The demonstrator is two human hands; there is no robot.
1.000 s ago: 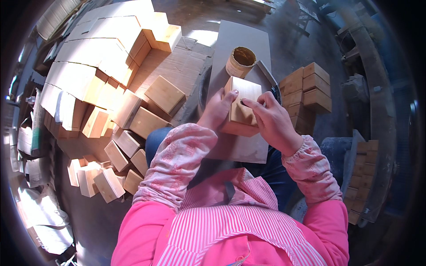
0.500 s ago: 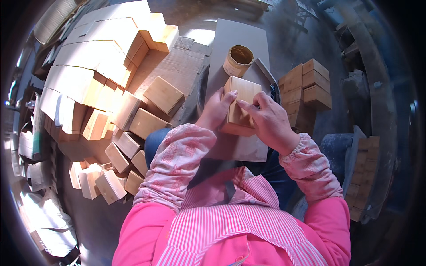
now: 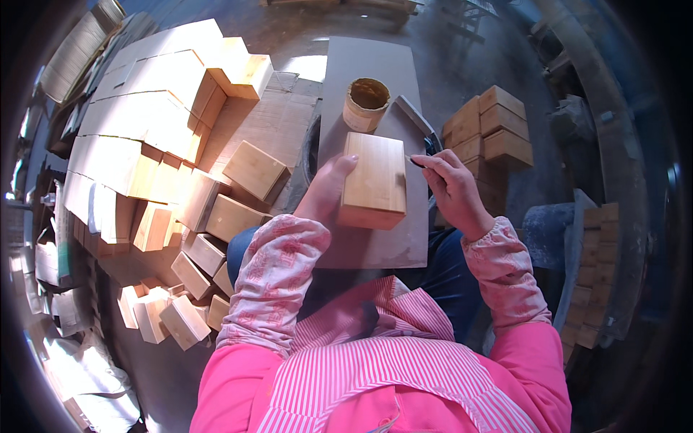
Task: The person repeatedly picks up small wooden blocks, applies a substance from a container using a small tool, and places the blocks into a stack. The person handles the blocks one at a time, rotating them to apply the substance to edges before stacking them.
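Note:
My left hand [image 3: 328,189] grips the left side of a pale wooden box [image 3: 374,172], thumb lying on its top edge; the fingers beneath are hidden. This box is held over a long grey board [image 3: 370,58] in front of me. Just right of the box, my right hand [image 3: 456,189] pinches a small, thin, dark tool [image 3: 416,162] whose pale tip points at the box's right edge. What kind of tool it is cannot be made out. Beyond the box, on the board, stands a round tub [image 3: 361,117] with a brownish-yellow, smeared inside.
Stacked wooden boxes [image 3: 130,119] fill the left side, with loose boxes [image 3: 253,169] lying nearer me. Another stack of boxes [image 3: 502,130] stands at the right. A flat bar [image 3: 415,115] lies beside the tub. More wooden blocks [image 3: 595,260] line the far right.
The box has turned and come slightly nearer, showing more of its top. My right hand has drawn off it to the right, revealing the small dark tool.

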